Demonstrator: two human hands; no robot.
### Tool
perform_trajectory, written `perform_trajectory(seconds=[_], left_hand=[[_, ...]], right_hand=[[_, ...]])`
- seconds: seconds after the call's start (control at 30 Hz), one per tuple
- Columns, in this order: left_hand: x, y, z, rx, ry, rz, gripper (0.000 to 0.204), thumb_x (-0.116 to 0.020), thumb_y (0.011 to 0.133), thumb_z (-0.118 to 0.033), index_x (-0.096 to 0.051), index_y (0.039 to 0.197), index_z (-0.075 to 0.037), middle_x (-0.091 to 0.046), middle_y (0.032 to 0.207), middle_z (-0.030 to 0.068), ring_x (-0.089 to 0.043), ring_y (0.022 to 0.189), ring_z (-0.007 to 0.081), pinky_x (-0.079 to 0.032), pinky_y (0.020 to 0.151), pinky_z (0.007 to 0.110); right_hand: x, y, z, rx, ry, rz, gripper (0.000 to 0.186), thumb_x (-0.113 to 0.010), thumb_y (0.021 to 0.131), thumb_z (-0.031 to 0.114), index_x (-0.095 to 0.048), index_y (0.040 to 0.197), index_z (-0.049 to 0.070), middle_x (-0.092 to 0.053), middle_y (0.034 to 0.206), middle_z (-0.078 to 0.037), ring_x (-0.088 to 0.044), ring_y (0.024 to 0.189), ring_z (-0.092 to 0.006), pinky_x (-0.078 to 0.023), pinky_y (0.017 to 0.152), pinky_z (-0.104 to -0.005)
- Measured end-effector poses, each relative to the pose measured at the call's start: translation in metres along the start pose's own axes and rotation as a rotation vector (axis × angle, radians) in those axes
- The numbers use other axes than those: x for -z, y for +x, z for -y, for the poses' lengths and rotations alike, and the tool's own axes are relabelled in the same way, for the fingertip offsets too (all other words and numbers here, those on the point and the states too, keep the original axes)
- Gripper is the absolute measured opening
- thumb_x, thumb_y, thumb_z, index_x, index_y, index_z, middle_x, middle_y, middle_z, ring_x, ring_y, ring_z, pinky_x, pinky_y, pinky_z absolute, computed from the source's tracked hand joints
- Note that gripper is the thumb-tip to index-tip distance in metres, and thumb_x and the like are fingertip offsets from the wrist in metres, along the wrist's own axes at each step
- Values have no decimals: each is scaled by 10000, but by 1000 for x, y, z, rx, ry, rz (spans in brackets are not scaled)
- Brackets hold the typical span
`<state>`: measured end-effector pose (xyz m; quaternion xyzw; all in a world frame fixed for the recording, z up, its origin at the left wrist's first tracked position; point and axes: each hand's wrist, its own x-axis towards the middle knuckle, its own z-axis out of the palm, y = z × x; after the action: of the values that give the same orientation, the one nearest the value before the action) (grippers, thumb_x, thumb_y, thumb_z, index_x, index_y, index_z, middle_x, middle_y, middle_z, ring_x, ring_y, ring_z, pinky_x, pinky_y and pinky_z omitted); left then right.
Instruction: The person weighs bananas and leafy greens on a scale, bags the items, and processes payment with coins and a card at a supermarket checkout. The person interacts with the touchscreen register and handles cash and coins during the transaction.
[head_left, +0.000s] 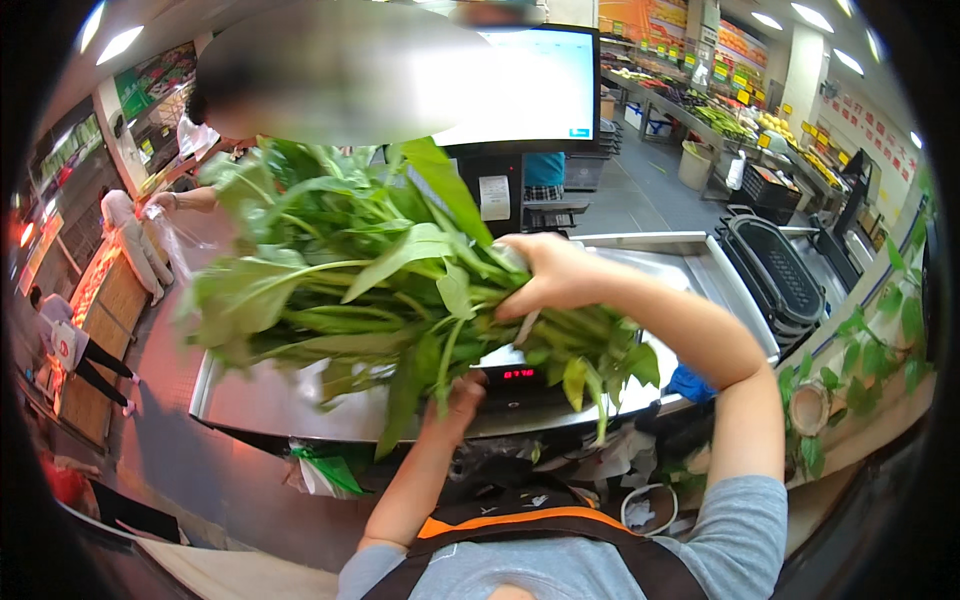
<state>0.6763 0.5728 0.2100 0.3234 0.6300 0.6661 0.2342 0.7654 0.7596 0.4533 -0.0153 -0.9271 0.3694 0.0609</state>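
Observation:
A big bundle of leafy greens [340, 285] is held up over the metal counter [250, 405], its leaves spread to the left and its stems toward the right. My right hand [560, 272] closes around the stems from the far side. Below the bundle, my left hand [458, 405] reaches up beside the scale's red lit display [518, 374]. Leaves cover part of that hand, so its fingers do not show well enough to judge. Much of the scale is hidden behind the greens.
Across the counter, another person's hand [165, 202] holds a clear plastic bag [178, 245]. A lit screen [540, 85] stands at the far side. Black baskets [772, 265] are stacked at the right, near a trailing plant [850, 330]. Blue plastic [690, 383] lies by the counter's near edge.

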Motion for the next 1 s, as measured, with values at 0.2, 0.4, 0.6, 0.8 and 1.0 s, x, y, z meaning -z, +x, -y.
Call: perform_trajectory(seconds=[0.2, 0.4, 0.6, 0.8, 1.0], left_hand=[[25, 2, -85, -274, -667, -174, 678, -772, 688, -258, -443, 1237, -34, -499, 1209, 94, -489, 1087, 231, -384, 955, 374], [105, 13, -104, -190, -596, -352, 438, -593, 795, -118, -478, 1196, 15, -533, 1154, 112, -546, 981, 224, -464, 837, 339], [164, -7, -155, -236, -393, -406, 453, -482, 863, -348, -500, 1180, -24, -554, 1124, 87, -546, 1007, 221, -447, 856, 368], [223, -15, -124, -371, -591, -547, 538, -451, 875, -394, -409, 1282, -45, -461, 1264, 84, -467, 1134, 241, -382, 963, 383], [261, -44, -68, -426, -608, -712, 549, -350, 910, -460, -363, 1318, -94, -395, 1308, 73, -435, 1143, 232, -379, 948, 384]], right_hand=[[-92, 2, 12, 145, 383, -122, 702, -767, 648, 239, -446, 1216, -18, -584, 1087, -155, -549, 999, -216, -415, 894, -323], [-110, 17, 37, 330, 303, -164, 906, -762, 654, 362, -288, 1334, -4, -362, 1304, -281, -323, 1241, -371, -266, 1030, -406], [-106, 19, -1, 104, 294, -404, 640, -655, 807, 282, -344, 1314, 45, -485, 1239, -154, -430, 1190, -246, -332, 985, -391], [-78, 45, -47, 86, 54, -717, 432, -665, 781, 222, -522, 1135, 21, -596, 1059, -136, -557, 1002, -240, -430, 850, -338], [-19, 77, -129, 146, -256, -1034, 302, -640, 744, 116, -597, 1031, 33, -615, 974, -137, -563, 924, -288, -445, 811, -357]])
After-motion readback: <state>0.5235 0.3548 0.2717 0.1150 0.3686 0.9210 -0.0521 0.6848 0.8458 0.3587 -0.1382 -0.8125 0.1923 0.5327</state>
